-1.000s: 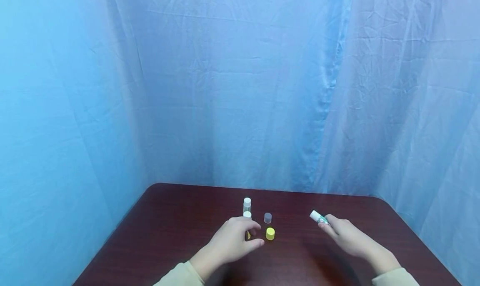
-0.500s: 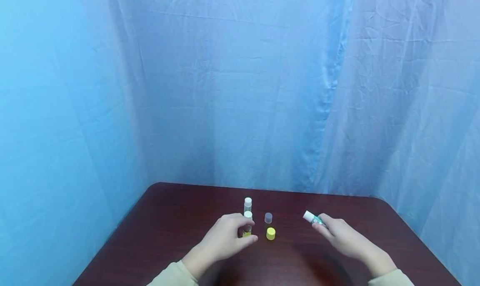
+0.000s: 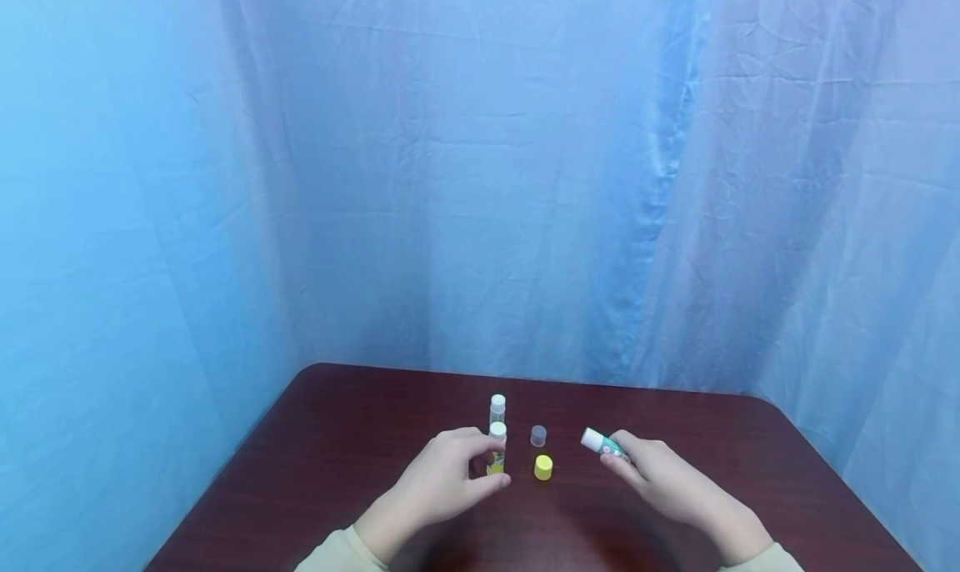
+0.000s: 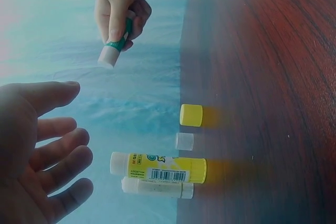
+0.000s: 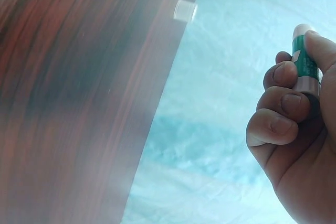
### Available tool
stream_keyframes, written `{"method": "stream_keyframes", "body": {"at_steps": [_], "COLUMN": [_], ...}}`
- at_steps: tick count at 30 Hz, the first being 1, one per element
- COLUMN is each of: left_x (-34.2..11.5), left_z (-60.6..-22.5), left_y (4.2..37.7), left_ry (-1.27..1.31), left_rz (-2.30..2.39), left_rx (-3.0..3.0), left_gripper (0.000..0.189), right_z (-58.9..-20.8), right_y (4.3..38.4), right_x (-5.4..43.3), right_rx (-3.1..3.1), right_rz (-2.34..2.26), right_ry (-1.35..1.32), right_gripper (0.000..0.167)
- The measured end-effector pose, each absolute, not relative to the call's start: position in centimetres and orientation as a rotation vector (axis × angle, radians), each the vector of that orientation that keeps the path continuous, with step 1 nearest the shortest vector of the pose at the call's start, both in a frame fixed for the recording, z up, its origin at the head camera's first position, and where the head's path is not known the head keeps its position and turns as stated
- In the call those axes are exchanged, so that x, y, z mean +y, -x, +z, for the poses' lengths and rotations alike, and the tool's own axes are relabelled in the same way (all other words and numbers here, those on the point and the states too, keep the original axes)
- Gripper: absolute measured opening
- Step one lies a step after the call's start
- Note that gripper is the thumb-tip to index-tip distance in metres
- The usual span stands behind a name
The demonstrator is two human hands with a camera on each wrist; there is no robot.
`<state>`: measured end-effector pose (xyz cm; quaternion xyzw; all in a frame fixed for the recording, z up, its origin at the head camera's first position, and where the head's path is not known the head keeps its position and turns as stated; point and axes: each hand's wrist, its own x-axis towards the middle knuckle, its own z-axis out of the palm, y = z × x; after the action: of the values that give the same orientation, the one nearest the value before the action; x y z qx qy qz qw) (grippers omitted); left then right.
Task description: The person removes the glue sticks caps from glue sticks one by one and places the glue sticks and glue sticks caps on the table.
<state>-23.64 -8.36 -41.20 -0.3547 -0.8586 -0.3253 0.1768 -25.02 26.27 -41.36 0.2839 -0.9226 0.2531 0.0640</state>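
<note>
My right hand [image 3: 671, 482] grips a green glue stick [image 3: 615, 449], its white end pointing left and up, held above the table. In the right wrist view the fingers curl round its green barrel [image 5: 305, 59]. My left hand [image 3: 442, 476] is beside a yellow glue stick [image 4: 168, 168] that stands upright on the table. Its fingers are spread and loosely bent, with nothing between them in the left wrist view. Just behind the yellow stick stands a clear-bodied glue stick [image 3: 497, 409] with a white top.
To the right of the standing sticks, a yellow cap [image 3: 543, 468] and a clear cap [image 3: 538, 436] sit on the dark red wooden table [image 3: 375, 413]. Pale blue curtains [image 3: 480, 180] hang round the table's back and sides.
My right hand has moved left with the green glue stick. My left hand has drawn back a little to the left, uncovering more of the yellow glue stick.
</note>
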Motion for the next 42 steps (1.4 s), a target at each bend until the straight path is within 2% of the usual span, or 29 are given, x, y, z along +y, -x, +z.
{"method": "stream_keyframes", "body": {"at_steps": [19, 28, 42], "left_x": [-8.4, -8.4, -8.3], "left_z": [-41.1, -41.2, -40.7], "left_y": [23.2, 23.2, 23.3], "left_ry": [1.028, 1.068, 1.067], "left_rz": [-0.929, -0.910, -0.686], "left_rx": [-2.383, -2.384, -2.392], "left_gripper": [0.036, 0.038, 0.062], "right_z": [-40.7, -40.6, -40.5], "right_y": [24.1, 23.9, 23.7], "right_x": [21.4, 20.2, 19.3], "right_rx": [-2.743, -2.728, -2.747], "right_rz": [0.799, 0.831, 0.898], "right_ry": [-1.097, -1.162, -1.211], "right_gripper": [0.009, 0.014, 0.016]}}
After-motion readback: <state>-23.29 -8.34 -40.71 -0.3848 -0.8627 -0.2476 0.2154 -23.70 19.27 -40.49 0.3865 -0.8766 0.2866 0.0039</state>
